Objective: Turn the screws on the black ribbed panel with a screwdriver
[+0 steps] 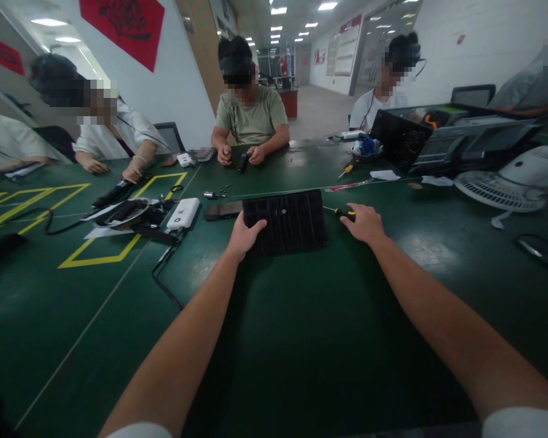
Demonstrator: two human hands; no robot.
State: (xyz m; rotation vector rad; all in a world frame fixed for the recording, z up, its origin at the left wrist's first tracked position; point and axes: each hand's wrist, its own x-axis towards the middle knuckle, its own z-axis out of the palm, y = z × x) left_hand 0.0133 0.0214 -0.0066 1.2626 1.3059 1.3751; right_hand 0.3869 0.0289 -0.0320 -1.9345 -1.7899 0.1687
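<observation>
A black rectangular panel with ribs and a small round silvery spot [292,225] is tilted up above the green table. My left hand [246,236] grips its left edge, thumb on the near face. To the right of the panel, my right hand [364,224] has its fingers on a screwdriver [346,214] with a yellow and black handle, whose shaft points left to the panel's right edge. Behind the panel on the left lies a dark flat device [221,210].
Left are a white power bank [183,214], a cable and a bowl of dark parts [130,214]. A white fan [502,185] and black casings [470,143] stand right. Another screwdriver [347,168] lies farther back. People sit around the table [301,340].
</observation>
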